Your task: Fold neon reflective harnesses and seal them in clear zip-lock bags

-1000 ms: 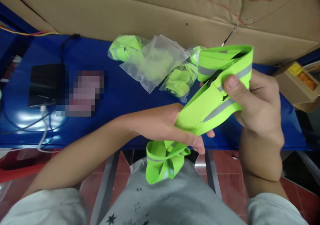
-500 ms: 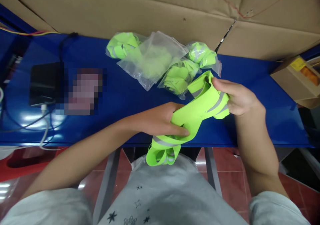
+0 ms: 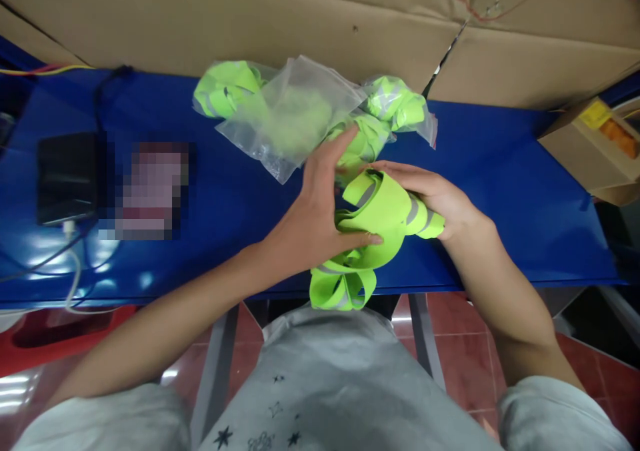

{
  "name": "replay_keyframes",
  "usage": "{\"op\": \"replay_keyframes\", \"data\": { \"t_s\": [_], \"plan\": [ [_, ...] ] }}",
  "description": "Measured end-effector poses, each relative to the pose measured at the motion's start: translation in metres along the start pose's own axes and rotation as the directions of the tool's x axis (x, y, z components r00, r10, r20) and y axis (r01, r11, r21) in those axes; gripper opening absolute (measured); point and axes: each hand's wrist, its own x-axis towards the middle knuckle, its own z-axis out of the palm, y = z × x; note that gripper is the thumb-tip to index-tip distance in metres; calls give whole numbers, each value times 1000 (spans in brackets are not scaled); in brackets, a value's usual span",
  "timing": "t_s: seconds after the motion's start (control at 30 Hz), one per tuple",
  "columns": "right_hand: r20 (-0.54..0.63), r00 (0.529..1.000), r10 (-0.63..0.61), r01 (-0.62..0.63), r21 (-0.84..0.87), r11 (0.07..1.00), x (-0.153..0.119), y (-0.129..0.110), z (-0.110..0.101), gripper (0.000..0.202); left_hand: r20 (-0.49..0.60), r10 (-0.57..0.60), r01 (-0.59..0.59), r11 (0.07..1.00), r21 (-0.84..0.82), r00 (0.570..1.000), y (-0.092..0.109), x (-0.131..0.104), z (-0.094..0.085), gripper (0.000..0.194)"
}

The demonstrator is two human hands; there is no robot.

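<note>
A bundle of bright yellow-green reflective strap (image 3: 383,221) with grey stripes is held between my two hands, above the front edge of the blue table. My left hand (image 3: 317,221) cups its left side, thumb across the front of the band and index finger stretched upward. On the right, my right hand (image 3: 440,201) wraps behind the rolled part, its fingers reaching over the back. Loose loops of the strap hang below my left hand in front of the shirt. Just behind my hands lies a bagged strap (image 3: 367,134), partly covered by my left fingers.
Clear plastic bags (image 3: 300,114) with yellow-green straps lie along the table's back, against a cardboard wall (image 3: 250,24). A black box with cables (image 3: 67,177) and a blurred-out object (image 3: 153,187) are at the left. An open carton (image 3: 590,147) stands at the right.
My left hand has opened wider and lifted its index finger upward. My right hand has moved left and around behind the strap, which is now more bunched together.
</note>
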Motion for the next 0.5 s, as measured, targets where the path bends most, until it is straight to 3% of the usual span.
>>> {"op": "replay_keyframes", "data": {
  "t_s": [0.07, 0.17, 0.27, 0.33, 0.37, 0.4, 0.43, 0.47, 0.5],
  "plan": [
    [34, 998, 50, -51, 36, 998, 0, 3, 5, 23, -74, 233, -211, 951, 225, 970, 6, 2, -1, 99],
    [21, 998, 67, -69, 90, 994, 2, 9, 8, 11, 153, 431, -452, 784, 426, 889, 18, 12, -4, 55],
    [19, 997, 68, -70, 115, 991, 6, 10, 6, 19, 338, 413, -528, 734, 427, 846, 28, 22, -7, 35],
    [-22, 1000, 9, -7, 87, 996, 6, 7, 4, 26, 317, 378, -487, 759, 433, 870, 31, 25, -11, 23],
    [-111, 990, -91, 95, 23, 995, 4, 6, 3, 29, 269, 357, -444, 775, 449, 895, 31, 26, -13, 20],
    [-240, 938, -250, 234, -90, 968, 1, 5, 3, 31, 200, 336, -391, 793, 467, 920, 31, 27, -15, 20],
    [-365, 819, -444, 372, -252, 893, -3, 5, 5, 32, 116, 309, -326, 812, 484, 944, 31, 27, -18, 21],
    [-419, 652, -631, 464, -438, 770, -8, 6, 7, 31, 27, 274, -251, 829, 499, 961, 31, 28, -21, 23],
    [-381, 505, -774, 496, -606, 622, -13, 8, 10, 29, -66, 231, -166, 843, 511, 971, 31, 30, -24, 25]
  ]
}}
